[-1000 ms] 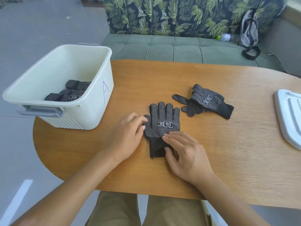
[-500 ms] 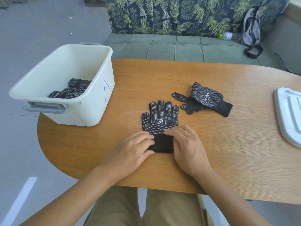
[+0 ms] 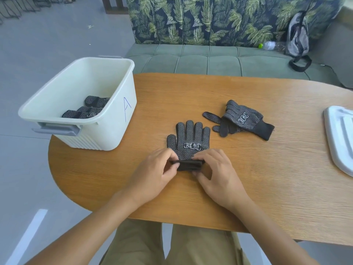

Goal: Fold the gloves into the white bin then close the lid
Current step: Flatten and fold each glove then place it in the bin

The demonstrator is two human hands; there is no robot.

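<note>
Flat glove (image 3: 189,139), black with white dots, palm up on the wooden tabletop (image 3: 267,169), fingers pointing away, white label across the palm. Plain black cuff end lifted off the wood and doubled up toward the palm, pinched at both corners. Left grip (image 3: 154,173) closed on the cuff's left corner, thumb under, fingers over the top edge. Right grip (image 3: 215,171) closed on the cuff's right corner in the same way. Both forearms reaching in from the near edge, khaki trousers below.

Second glove (image 3: 242,121) crumpled just beyond and to the right, apart from the first, cuff toward the right, fingers splayed leftward. White bin (image 3: 107,131) at the tabletop's left end, open, overhanging the edge a little, grey handle on the near side, a blue letter A on its right wall. Folded gloves (image 3: 89,109) of the same dotted kind lying on its floor, how many unclear. White lid (image 3: 340,138) at the far right edge, partly cut off by the frame, well apart from the bin.

Green bench (image 3: 210,60) behind, leaf-print backrest, a backpack (image 3: 298,35) and a plastic bottle (image 3: 269,45) resting on it.
</note>
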